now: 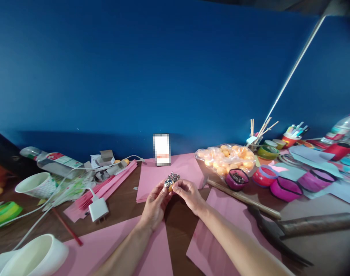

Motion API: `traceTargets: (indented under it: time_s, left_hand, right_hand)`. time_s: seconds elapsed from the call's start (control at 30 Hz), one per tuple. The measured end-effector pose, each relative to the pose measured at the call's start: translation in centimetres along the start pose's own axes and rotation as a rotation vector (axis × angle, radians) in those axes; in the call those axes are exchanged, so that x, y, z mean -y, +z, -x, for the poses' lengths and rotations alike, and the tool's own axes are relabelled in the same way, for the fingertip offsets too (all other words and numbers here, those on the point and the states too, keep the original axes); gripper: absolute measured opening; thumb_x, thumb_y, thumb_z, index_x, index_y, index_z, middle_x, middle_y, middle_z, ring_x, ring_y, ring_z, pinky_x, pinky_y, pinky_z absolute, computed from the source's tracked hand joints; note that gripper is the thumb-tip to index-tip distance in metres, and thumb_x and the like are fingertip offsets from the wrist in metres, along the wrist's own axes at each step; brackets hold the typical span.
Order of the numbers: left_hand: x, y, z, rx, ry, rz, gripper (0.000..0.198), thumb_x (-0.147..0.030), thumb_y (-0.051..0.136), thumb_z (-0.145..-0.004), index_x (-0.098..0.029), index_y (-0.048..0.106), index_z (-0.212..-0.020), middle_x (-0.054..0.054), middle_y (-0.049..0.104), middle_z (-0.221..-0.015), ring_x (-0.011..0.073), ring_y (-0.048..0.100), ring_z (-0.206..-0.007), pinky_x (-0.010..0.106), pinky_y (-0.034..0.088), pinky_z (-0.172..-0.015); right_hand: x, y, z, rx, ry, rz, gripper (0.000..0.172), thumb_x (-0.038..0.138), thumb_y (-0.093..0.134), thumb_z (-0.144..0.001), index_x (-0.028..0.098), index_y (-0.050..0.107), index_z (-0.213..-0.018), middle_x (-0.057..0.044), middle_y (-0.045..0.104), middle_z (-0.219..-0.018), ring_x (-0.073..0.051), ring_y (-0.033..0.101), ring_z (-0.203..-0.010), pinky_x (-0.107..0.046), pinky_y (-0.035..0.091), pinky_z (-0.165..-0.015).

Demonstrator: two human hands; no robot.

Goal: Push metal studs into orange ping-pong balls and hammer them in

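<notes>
Between both hands, over the middle of the table, is a small orange ball studded with shiny silver pieces (171, 179). My left hand (155, 201) grips it from the left with thumb and fingers. On the other side, my right hand (189, 194) has thumb and fingertips pinched at the ball's lower right; whether a separate small piece sits in that pinch cannot be made out. Pink paper sheets (186, 165) lie behind the hands. To the right, a small purple container (231, 182) holds dark, shiny little pieces, beside a clear bag of orange balls (221, 155).
A wooden stick (244, 199) and a hammer-like tool with a wooden handle (315, 224) lie right. Left are a white charger (98, 209) with cables, a pale cup (34, 186) and a plastic bottle (61, 160). A blurred-out upright screen (162, 149) stands against the blue wall (163, 76).
</notes>
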State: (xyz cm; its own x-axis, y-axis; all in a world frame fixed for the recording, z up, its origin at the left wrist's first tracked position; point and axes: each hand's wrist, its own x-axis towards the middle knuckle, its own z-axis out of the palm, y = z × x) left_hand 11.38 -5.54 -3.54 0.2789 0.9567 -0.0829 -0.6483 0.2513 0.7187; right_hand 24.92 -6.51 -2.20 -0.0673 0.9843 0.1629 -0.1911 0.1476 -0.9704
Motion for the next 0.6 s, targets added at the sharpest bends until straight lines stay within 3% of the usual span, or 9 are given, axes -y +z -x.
traceTargets:
  time_s: [0.6]
  left_hand:
    - [0.09,-0.14,-0.03,0.001,0.011,-0.008,0.038,-0.02,0.065,-0.073,-0.02,0.058,-0.11,0.007,0.061,-0.113,0.0188,0.058,-0.102,0.029,0.044,-0.092]
  right_hand:
    - [-0.1,-0.25,0.04,-0.026,0.0,0.055,0.02,0.037,0.062,-0.075,0.018,0.059,-0.072,0.002,0.054,-0.065,-0.011,0.047,-0.06,-0.022,0.038,-0.058]
